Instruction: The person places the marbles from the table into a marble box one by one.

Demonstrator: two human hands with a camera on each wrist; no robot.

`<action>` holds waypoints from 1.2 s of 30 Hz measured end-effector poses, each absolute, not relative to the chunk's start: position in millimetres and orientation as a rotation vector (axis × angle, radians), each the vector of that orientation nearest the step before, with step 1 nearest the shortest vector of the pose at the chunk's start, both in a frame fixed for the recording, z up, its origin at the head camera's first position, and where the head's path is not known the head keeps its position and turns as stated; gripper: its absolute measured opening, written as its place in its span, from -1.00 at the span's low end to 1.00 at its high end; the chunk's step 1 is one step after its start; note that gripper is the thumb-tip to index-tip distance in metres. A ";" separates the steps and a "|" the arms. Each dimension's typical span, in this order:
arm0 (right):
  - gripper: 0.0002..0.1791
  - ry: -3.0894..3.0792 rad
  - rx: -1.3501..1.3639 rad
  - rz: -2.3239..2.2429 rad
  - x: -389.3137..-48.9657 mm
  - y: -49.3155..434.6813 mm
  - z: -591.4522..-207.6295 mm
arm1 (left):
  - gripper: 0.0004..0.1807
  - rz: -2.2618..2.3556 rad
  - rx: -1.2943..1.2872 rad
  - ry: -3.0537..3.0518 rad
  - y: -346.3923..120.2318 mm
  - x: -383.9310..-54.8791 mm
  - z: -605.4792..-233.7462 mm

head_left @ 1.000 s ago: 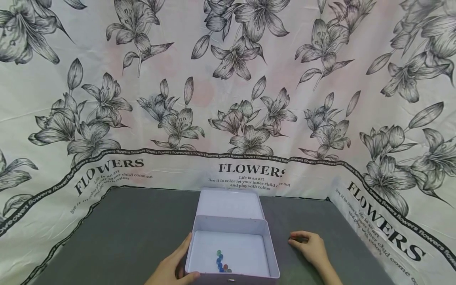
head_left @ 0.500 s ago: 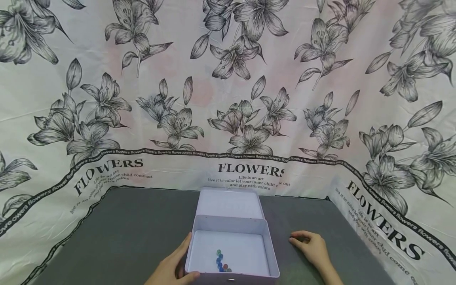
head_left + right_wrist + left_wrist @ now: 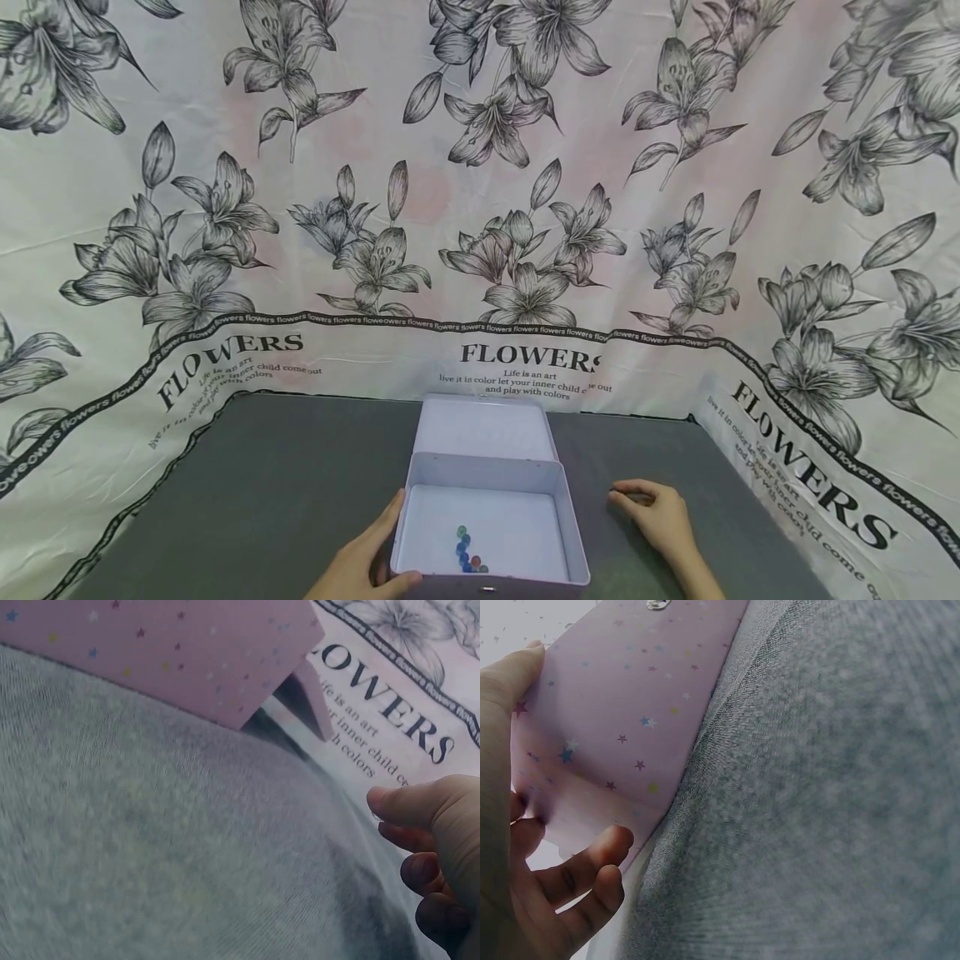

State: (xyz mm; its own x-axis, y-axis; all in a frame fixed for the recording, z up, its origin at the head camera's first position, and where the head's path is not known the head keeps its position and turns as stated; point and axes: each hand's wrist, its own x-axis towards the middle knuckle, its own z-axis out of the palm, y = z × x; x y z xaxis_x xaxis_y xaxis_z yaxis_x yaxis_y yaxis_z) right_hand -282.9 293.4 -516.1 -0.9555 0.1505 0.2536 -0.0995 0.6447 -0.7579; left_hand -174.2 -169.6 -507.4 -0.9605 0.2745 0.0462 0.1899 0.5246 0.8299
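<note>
A pale lilac box (image 3: 525, 533) stands on the grey table with its hinged lid (image 3: 483, 427) laid back. Its pink outer wall (image 3: 622, 697) is printed with small stars. Several glass marbles (image 3: 463, 550), blue, green, reddish and greyish, lie in a bent row on the box floor near the front. My left hand (image 3: 367, 554) grips the box's front left corner, thumb at the front rim, fingers along the left side. To the right of the box, my right hand (image 3: 660, 517) is low over the table, thumb and index fingertips close together; whether something small is between them is unclear.
The grey tabletop (image 3: 300, 475) extends on both sides of the box. A white cloth (image 3: 525, 367) with printed lilies and the word FLOWERS hangs behind and along both sides of the table. A small metal clasp (image 3: 487, 590) sits on the box front.
My right hand has shifted very slightly, with its fingers a little rearranged. The left hand, the box and the marbles have stayed in place.
</note>
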 end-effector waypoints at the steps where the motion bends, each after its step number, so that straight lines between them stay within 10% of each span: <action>1: -0.76 -2.574 -0.045 1.209 -282.9 293.0 -514.4 | 0.17 1.437 0.404 2.660 -169.6 -174.2 -507.7; 22: -0.76 -2.428 0.242 1.189 -276.1 257.0 -426.6 | 0.17 1.395 0.425 2.686 -169.9 -176.0 -510.1; 36: -0.83 -2.431 0.295 1.300 -282.7 208.6 -434.0 | 0.18 1.371 0.425 2.707 -170.9 -176.2 -510.3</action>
State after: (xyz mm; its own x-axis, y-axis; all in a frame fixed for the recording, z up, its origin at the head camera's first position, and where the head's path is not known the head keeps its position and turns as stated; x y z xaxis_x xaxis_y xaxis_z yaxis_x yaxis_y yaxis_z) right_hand -282.7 208.6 -434.0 -0.9108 -0.0109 0.4127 -0.3493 0.5534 -0.7561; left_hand -176.2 -170.9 -510.3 -0.9587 0.2792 0.0553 0.2097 0.5616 0.8004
